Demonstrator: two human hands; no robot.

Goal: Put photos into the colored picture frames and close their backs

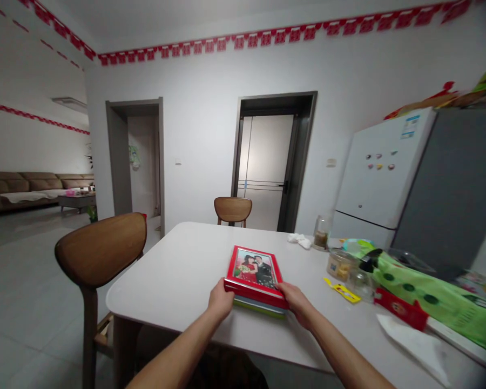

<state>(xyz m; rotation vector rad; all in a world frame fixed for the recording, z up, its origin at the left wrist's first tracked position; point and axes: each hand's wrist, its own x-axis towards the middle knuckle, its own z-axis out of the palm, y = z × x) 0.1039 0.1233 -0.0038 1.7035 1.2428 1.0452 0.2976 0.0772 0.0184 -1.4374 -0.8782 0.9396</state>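
Note:
A red photo frame [254, 268] with a picture of a couple lies on the white table [162, 281], on top of a grey layer and a green layer [259, 309]. My left hand [221, 300] grips its near left corner, fingers closed around the edge. At the near right corner, my right hand [296, 303] is closed on the frame in the same way. The fingers beneath the stack are hidden, so I cannot tell whether they also hold the lower layers.
Right of the frame are a yellow packet [345, 292], clear containers [340, 264], a glass jar [321, 233], crumpled tissue [299, 241], a red box [400, 309] and a green bag [437, 297]. Wooden chairs stand left [105, 248] and at the far side [233, 209].

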